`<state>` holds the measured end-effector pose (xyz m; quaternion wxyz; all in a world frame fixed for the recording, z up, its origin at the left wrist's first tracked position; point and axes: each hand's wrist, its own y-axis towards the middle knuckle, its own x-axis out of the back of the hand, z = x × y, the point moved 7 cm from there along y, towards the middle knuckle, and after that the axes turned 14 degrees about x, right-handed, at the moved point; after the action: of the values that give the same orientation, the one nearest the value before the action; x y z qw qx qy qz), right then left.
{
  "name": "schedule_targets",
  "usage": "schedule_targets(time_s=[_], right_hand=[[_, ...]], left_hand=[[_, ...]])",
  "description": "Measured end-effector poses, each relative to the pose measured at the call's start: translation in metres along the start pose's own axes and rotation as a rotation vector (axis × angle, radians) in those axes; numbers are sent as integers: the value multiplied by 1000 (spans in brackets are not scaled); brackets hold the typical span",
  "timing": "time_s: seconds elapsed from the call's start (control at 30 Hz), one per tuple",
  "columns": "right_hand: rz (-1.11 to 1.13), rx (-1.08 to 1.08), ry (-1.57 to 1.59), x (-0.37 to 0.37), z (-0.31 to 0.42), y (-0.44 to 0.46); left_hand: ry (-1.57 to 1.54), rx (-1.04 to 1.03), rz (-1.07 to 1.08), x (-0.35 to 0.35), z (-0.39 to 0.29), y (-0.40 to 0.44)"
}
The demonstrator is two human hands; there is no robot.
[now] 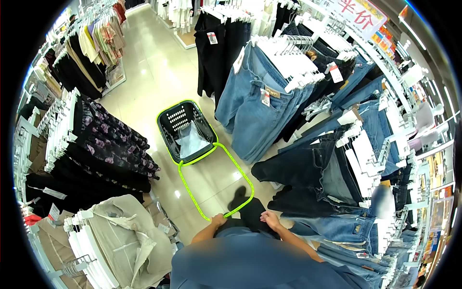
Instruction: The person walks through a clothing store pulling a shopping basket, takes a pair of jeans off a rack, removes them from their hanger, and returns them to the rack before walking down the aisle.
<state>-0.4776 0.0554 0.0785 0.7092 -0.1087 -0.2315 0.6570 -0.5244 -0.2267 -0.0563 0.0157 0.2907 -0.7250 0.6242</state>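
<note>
At the far left, floral skirts (108,130) hang on a rack above the floor (144,86), with beige trousers (130,236) on white hangers nearer the person. A rack of tops (101,36) stands farther back on that side. In the aisle, right of the skirts, a black basket (166,130) with a green rim sits on the floor, a pale plastic bag (193,139) lying inside it. Its green handle (190,191) stretches from the basket toward the person, and the left hand (219,220) is closed around the handle's near end. Beyond the basket and to its right hang black trousers (211,55). A dark shoe (238,194) shows within the handle's loop. The right hand (271,220) is off the handle and apart from the left, its fingers curled; whether it holds something small, one cannot tell. Blue jeans (269,98) with tags hang just right of the basket, and dark jeans (301,166) hang nearer the person, beyond the right hand. Lighter jeans (337,227) hang lower on that side, and at the upper right a sign (360,17) bears red characters.
</note>
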Motion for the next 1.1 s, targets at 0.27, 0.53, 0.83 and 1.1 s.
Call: schedule_targets(time_s=[0.27,0.53,0.83,1.1], right_hand=[[137,-100,-125,-19,-4,69],[265,-217,-195,-30,11,161],[182,-273,-90,-41,42,254],[-131,220,-497,-44,172,334]], left_hand=[[-18,-32,-24,3,15,19],[114,-32,-79,82,20,4],[135,-140,-199,202,-24,14],[-214,9,-427,329,-67,-1]])
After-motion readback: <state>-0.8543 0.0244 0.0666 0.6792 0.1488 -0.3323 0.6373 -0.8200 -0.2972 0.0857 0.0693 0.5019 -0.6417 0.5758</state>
